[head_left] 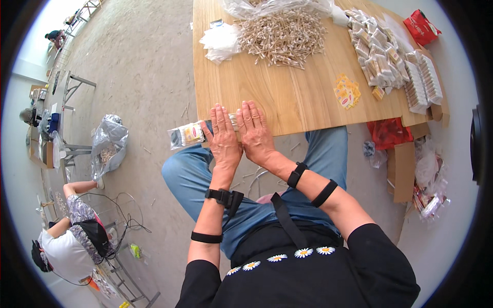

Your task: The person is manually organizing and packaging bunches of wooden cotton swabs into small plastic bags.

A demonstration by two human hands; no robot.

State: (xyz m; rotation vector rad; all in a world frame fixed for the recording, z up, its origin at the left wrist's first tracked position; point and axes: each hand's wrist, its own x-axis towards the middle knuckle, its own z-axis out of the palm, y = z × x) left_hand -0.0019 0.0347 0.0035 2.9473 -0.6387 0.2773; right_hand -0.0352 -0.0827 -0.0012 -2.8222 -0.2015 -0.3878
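My left hand and my right hand lie side by side at the near left edge of the wooden table, fingers stretched out flat. Between and partly under the fingers shows a row of cotton swabs; the rest of it is covered by my hands. Touching the left hand's thumb side is a clear packet of cotton swabs with a yellow and red label, jutting out past the table's left edge. Farther back, a large loose heap of cotton swabs covers the tabletop.
Clear plastic bags lie left of the heap. Yellow label cards are scattered at the right, near piled swab packets. Below stands an open cardboard box. On the left, another person works beside a grey plastic bag.
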